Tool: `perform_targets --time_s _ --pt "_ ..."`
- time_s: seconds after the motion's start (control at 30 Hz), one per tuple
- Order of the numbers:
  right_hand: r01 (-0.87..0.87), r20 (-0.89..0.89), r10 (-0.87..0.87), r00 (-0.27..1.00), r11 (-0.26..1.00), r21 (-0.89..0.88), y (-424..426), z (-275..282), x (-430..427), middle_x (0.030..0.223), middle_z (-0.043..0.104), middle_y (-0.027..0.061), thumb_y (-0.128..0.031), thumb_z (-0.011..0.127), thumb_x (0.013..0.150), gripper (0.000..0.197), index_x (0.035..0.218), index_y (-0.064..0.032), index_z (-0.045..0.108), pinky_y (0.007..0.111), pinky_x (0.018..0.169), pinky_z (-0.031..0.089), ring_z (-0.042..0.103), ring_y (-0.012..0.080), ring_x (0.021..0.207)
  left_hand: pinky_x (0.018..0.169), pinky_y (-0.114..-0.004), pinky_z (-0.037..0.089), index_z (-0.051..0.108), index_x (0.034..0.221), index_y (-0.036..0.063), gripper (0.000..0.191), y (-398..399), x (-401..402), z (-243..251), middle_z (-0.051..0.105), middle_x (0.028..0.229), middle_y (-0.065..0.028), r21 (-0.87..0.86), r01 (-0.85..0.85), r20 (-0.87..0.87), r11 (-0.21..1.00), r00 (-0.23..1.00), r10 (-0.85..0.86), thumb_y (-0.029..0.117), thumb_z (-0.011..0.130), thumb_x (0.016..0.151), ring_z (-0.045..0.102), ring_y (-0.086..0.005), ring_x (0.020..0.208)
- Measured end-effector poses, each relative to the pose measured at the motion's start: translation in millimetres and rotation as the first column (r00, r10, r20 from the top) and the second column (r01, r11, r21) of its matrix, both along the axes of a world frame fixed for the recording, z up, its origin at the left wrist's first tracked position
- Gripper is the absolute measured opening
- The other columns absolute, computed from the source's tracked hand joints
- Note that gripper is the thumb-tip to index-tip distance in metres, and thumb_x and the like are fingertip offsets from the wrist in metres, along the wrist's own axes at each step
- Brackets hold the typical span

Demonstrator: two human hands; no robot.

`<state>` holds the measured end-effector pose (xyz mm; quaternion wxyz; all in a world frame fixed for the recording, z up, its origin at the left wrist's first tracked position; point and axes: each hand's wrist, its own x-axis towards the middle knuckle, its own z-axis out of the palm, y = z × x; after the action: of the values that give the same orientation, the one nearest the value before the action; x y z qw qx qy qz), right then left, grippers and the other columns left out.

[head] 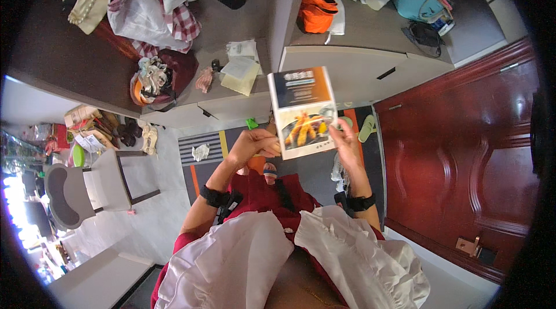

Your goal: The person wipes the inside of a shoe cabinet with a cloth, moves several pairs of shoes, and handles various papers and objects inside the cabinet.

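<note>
A printed card or leaflet [302, 111] is held up in front of me at mid-height. Its upper half is dark and orange with writing, and its lower half shows a picture of fried food. Along its right edge, my right hand [347, 139] pinches it between thumb and fingers. My left hand [256, 144] has its fingers bent in at the lower left edge; whether they grip the card is hard to see. Both wrists wear black straps. On the shelf beyond lie loose papers and clear sachets [241, 68], a pink crumpled wrapper [204, 80] and a small black object [216, 65].
A bag of crumpled wrappers [152, 79] and checked cloth [184, 27] occupy the left shelf. An orange pouch [319, 11] and blue box [419, 1] sit on the right one. A red door [456, 144] stands at right, a chair [69, 196] at left. Green slippers [367, 129] lie on the mat.
</note>
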<state>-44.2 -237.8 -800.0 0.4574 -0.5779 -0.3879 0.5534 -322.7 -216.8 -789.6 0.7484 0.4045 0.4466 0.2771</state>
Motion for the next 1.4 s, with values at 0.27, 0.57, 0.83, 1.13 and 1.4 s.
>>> perform_targets --time_s 0.27,0.57,0.83,1.13,1.4 --pt "0.049 -0.206 -0.057 0.977 0.998 -0.041 -6 -12 5 0.084 0.063 0.0024 -0.015 0.058 0.088 0.031 0.116 -0.0039 0.053 0.021 0.063 0.043 0.055 0.0061 0.072 0.043 -0.020 0.045 0.063 0.091 -0.0018 0.036 1 6 1 0.065 0.080 -0.0079 -0.158 -0.007 -0.166 0.987 0.986 -0.020 0.033 0.054 0.090 0.062 -0.0127 0.056" --pt "-0.150 -0.179 0.123 0.976 0.978 -0.148 45 -58 -101 0.087 0.061 -0.0001 -0.020 0.056 0.090 0.028 0.114 -0.0068 0.053 0.022 0.063 0.044 0.055 0.0062 0.073 0.074 -0.029 0.050 0.052 0.113 -0.0004 0.050 2 -66 -48 0.062 0.096 -0.0098 -0.347 -0.329 0.123 0.878 0.912 0.390 0.044 0.037 0.094 0.062 -0.0200 0.081" --pt "-0.385 0.089 0.396 0.914 0.915 -0.119 113 -86 -208 0.068 0.053 -0.0028 -0.025 0.059 0.088 0.037 0.118 -0.0043 0.053 0.023 0.051 0.035 0.041 0.0054 0.059 0.068 -0.024 0.050 0.058 0.101 0.0004 0.018 38 -159 -82 0.062 0.093 -0.0061 -0.323 -0.624 0.019 0.711 0.747 0.665 0.010 0.059 0.085 0.061 -0.0138 0.082" --pt "-0.382 0.219 0.414 0.883 0.908 -0.173 138 -157 -226 0.116 0.053 0.0091 -0.025 0.059 0.087 0.043 0.124 -0.0062 0.047 0.031 0.081 0.046 0.054 0.0188 0.100 0.062 -0.022 0.048 0.061 0.100 0.0030 0.023 116 -204 -124 0.064 0.087 -0.0025 -0.314 -0.499 -0.127 0.808 0.865 0.486 0.023 0.055 0.090 0.059 -0.0097 0.071" --pt "-0.048 -0.140 0.000 0.990 0.937 -0.347 77 -123 -140 0.088 0.057 -0.0007 -0.016 0.060 0.087 0.042 0.126 -0.0073 0.047 0.020 0.061 0.042 0.049 0.0074 0.070 0.074 -0.033 0.048 0.055 0.105 -0.0022 0.048 211 -168 -269 0.063 0.093 -0.0153 0.279 -0.361 -0.517 0.890 0.725 0.455 0.037 0.067 0.078 0.061 -0.0242 0.087"
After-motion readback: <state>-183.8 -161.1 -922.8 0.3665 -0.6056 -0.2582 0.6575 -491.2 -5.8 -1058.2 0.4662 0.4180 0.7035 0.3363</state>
